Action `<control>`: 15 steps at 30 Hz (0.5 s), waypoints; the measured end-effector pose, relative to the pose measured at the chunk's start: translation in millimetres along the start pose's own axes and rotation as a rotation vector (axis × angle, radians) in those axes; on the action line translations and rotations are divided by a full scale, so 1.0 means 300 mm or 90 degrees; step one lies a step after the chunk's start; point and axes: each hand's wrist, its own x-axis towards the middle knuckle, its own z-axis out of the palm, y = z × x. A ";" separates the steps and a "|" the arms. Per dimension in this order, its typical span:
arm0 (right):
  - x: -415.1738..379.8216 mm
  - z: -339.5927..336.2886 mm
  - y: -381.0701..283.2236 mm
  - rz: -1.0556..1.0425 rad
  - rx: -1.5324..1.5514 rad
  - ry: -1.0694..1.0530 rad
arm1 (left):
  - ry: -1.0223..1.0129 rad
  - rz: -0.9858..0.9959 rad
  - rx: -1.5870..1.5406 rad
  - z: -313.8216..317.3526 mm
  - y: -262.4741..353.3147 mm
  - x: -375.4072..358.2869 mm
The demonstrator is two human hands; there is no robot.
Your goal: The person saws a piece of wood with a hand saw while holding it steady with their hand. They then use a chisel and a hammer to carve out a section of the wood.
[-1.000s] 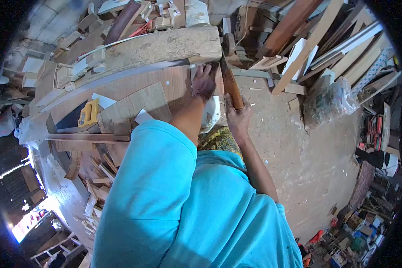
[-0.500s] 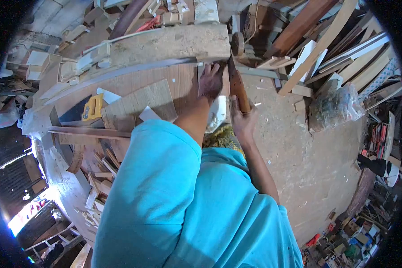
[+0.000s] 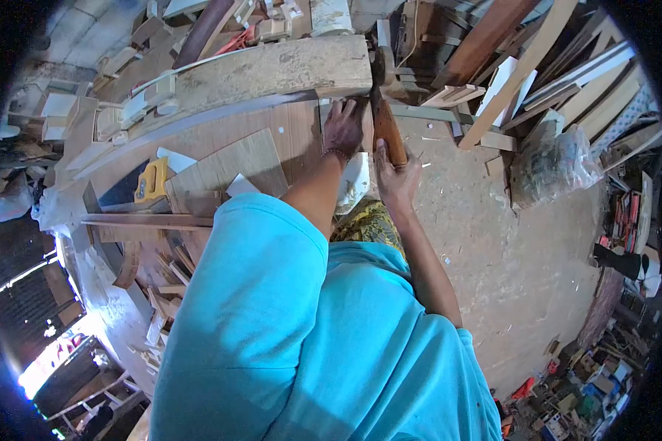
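My right hand (image 3: 397, 175) is closed around the brown wooden handle (image 3: 390, 136) of a tool. The handle points away from me and narrows into a dark far end beside the tip of a thick timber beam (image 3: 301, 66). The tool's exact kind is hard to make out. My left hand (image 3: 343, 131) is just left of the handle, close under the beam's near edge. Its fingers are bent and closed, and what they grip is hidden in shadow. A brown wooden panel (image 3: 301, 136) lies to the left of that hand.
Left on the bench are a yellow-handled saw (image 3: 151, 181), a pale board (image 3: 232, 173) and white offcuts. Long planks (image 3: 522, 73) lean at the upper right beside a clear plastic bag (image 3: 559, 173). Scrap clutters the lower right floor (image 3: 522, 242).
The tool has shifted slightly, and the round part visible near its far end earlier now shows edge-on or is obscured. Both hands stay in nearly the same place. The view has moved a little.
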 end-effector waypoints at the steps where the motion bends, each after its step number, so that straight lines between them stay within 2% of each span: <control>1: 0.005 0.004 -0.002 -0.015 0.004 0.000 | 0.018 -0.008 -0.010 0.005 -0.003 0.004; 3: 0.009 0.007 0.003 -0.007 0.009 -0.006 | 0.032 -0.004 -0.007 0.002 -0.001 0.003; 5: 0.018 -0.008 0.016 -0.002 0.015 -0.001 | -0.017 -0.016 0.020 -0.021 0.013 0.009; 7: 0.041 -0.019 0.010 0.080 0.087 -0.010 | -0.012 -0.019 0.044 -0.027 0.018 0.015; 10: 0.007 -0.060 -0.042 0.095 0.146 -0.038 | -0.013 -0.012 0.056 -0.016 0.003 -0.002; 15: -0.034 -0.055 0.036 0.061 0.098 -0.012 | -0.014 -0.021 0.059 -0.016 0.011 0.011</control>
